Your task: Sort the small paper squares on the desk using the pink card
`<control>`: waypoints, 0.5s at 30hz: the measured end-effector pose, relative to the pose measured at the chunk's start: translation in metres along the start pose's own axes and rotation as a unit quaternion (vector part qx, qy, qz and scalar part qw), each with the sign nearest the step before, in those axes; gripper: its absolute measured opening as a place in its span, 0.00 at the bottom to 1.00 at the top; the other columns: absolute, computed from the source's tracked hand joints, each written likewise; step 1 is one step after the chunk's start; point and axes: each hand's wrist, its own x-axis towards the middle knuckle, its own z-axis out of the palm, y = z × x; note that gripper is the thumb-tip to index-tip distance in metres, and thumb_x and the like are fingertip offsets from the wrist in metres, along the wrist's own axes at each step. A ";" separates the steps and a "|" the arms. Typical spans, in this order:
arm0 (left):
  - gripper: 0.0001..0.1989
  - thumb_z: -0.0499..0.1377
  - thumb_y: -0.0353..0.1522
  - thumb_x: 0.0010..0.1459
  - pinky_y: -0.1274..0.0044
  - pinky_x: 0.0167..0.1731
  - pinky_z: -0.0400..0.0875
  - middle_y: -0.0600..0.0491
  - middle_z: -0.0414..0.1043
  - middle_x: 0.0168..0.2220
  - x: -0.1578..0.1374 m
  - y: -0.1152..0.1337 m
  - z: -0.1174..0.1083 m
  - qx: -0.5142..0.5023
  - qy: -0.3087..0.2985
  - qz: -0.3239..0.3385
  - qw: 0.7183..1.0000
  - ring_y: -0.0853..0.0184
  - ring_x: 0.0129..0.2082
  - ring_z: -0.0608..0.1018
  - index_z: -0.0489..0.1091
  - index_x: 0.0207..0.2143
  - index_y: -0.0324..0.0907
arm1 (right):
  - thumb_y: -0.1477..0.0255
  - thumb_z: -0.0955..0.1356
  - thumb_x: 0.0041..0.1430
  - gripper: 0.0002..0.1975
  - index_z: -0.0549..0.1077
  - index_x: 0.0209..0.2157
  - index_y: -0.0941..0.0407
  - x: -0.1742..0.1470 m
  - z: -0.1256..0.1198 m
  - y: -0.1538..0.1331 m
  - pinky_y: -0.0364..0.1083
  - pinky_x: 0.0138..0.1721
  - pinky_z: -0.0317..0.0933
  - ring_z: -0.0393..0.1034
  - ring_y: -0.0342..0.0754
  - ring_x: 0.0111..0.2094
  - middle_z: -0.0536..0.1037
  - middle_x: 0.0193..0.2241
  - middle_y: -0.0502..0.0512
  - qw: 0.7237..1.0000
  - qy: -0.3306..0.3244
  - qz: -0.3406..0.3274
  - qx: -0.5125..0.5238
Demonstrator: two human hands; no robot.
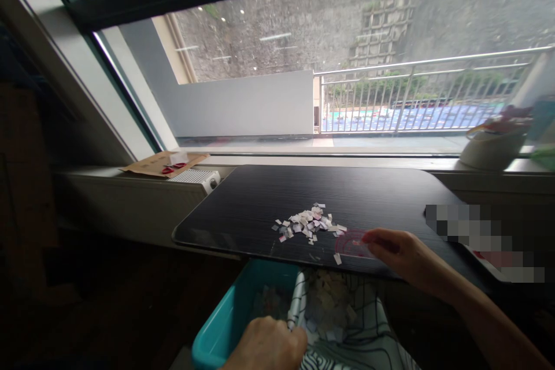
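Note:
On the dark tabletop lies a loose heap of small white paper pieces [306, 221], some with pinkish or bluish tints. Just to its right is a clear pink protractor [350, 244], flat or nearly flat near the front edge. My right hand [401, 254] has its thumb and fingers pinched together at the protractor's right end. Below the table edge, my left hand [269, 342] is closed on the raised edge of a white cloth with dark lines [298, 298]. Many paper pieces [327, 300] lie in the cloth over my lap. What the left fingers do underneath is hidden.
A teal bin [223, 309] with pale scraps inside stands left of my lap. The black table [234, 202] reaches the window sill. Red-handled scissors [173, 168] lie on cardboard [145, 163] at left. A pale pot [492, 147] stands at right, beyond a blurred-out patch.

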 end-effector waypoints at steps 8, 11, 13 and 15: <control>0.14 0.54 0.24 0.56 0.61 0.36 0.74 0.37 0.77 0.40 0.003 0.001 0.003 -0.008 0.005 0.005 1.000 0.46 0.39 0.79 0.73 0.44 0.35 | 0.62 0.63 0.59 0.15 0.78 0.36 0.57 -0.010 -0.005 -0.010 0.44 0.33 0.64 0.71 0.48 0.31 0.80 0.30 0.54 0.999 -0.043 -0.016 0.016; 0.14 0.55 0.25 0.56 0.61 0.34 0.74 0.35 0.77 0.39 0.005 0.002 0.006 -0.006 0.006 0.013 1.000 0.45 0.38 0.79 0.73 0.44 0.35 | 0.62 0.64 0.58 0.17 0.78 0.39 0.57 0.001 0.002 -0.007 0.44 0.33 0.64 0.71 0.48 0.30 0.80 0.30 0.54 1.000 -0.001 -0.020 0.020; 0.14 0.55 0.26 0.56 0.60 0.34 0.74 0.35 0.77 0.39 0.006 0.002 0.007 -0.004 0.004 0.013 1.000 0.44 0.37 0.79 0.73 0.44 0.34 | 0.63 0.63 0.58 0.17 0.78 0.40 0.57 0.013 0.010 -0.008 0.44 0.32 0.64 0.71 0.48 0.29 0.79 0.29 0.54 0.999 0.027 -0.019 0.012; 0.14 0.55 0.27 0.57 0.60 0.34 0.74 0.35 0.76 0.39 0.006 0.001 0.008 0.002 0.005 0.008 1.000 0.44 0.38 0.79 0.73 0.44 0.34 | 0.63 0.63 0.58 0.17 0.78 0.39 0.56 0.025 0.018 -0.011 0.44 0.32 0.63 0.70 0.47 0.28 0.79 0.28 0.53 0.999 0.043 -0.025 0.005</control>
